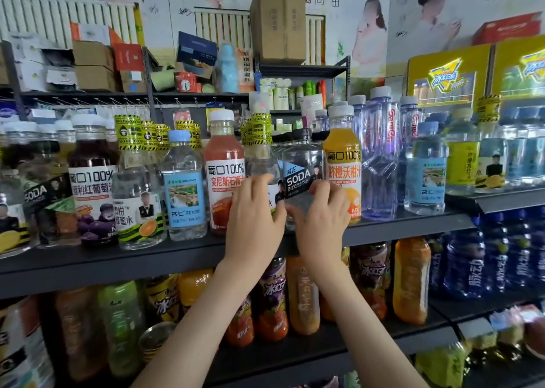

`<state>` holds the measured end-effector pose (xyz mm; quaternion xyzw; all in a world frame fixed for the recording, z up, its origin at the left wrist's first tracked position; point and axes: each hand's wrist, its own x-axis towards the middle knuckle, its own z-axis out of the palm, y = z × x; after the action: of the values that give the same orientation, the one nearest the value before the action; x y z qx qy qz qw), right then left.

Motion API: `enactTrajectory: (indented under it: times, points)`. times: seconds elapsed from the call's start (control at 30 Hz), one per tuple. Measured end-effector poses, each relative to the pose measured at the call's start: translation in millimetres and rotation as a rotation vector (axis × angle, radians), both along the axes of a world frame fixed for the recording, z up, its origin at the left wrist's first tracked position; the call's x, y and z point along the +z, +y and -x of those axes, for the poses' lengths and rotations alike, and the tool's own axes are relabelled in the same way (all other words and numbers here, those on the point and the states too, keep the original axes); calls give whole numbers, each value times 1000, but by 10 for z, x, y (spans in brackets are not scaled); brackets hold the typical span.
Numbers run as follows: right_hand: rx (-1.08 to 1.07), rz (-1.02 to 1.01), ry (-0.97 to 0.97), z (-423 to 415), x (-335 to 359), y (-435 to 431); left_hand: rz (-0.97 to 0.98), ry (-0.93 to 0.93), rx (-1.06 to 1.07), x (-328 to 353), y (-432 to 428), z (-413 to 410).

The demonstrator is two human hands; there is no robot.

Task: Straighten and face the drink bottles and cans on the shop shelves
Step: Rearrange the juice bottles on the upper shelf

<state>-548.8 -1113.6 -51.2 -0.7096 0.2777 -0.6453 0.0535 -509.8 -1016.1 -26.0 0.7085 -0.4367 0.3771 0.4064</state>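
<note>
Grip first: our right hand point(320, 213) curls its fingers round the lower body of the SODA bottle point(299, 175), with the fingertips on the lower right edge of the label. Our left hand point(253, 210) wraps its fingers over the hazard-band bottle point(261, 157), which stands just left of the SODA bottle. We cannot tell where either thumb lies. Both bottles stand near the front edge of the shelf point(407, 222).

Handling, as we judge it:
- The SODA bottle is thin clear plastic and looks full, so it is moderately heavy and steady on its base.
- The wall dents under a hard squeeze.
- The film label is smooth and may slip or wrinkle under the fingers.
- We take hold at the label band or below and turn the bottle about its upright axis.
- We avoid pushing at the cap, where a push could tip it into its neighbours.

Readable labels:
- SODA bottle: "碱正", "SODA", "苏打天然水饮品".
- Orange juice bottle point(343, 163), just right of the SODA bottle: "葡口100%", "脐橙沃柑汁".
- Red juice bottle point(224, 163), left of the SODA bottle beyond the hazard-band bottle: "葡口100%", "突尼斯石榴".
- Blue-label water bottle point(184, 193), further left: "名仁".
- Purple tea bottle point(272, 296), below the SODA bottle: "冰红".
- Blue drink bottles point(469, 266), below and well right of the SODA bottle: "脉动".
</note>
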Motion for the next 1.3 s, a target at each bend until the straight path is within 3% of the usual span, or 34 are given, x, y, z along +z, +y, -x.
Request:
enactTrajectory:
  times: [0.17,0.27,0.47,0.7,1.0,1.07,1.17,1.23,1.3]
  points:
    - [-5,79,-63,126,-15,-125,-29,-22,-28,-48,-96,7]
    - [-48,-33,-154,271,38,-273,-50,-28,-52,-78,-163,33]
    - [114,-299,65,394,97,-522,-102,-156,-30,-105,-348,78]
    - [119,-350,71,434,145,-518,-138,-330,98,-91,-524,63]
    - [224,-331,-55,654,22,-404,-169,-294,110,-99,-597,96]
    - [271,-316,-72,743,1,-349,-115,-210,12,-85,-555,145]
    - [373,-251,-67,862,21,-236,34,165,-351,65,-324,369]
    - [455,-213,-51,895,77,-126,23,352,-561,206,-151,522]
    - [515,-172,-27,865,146,6,-29,432,-599,304,-36,586]
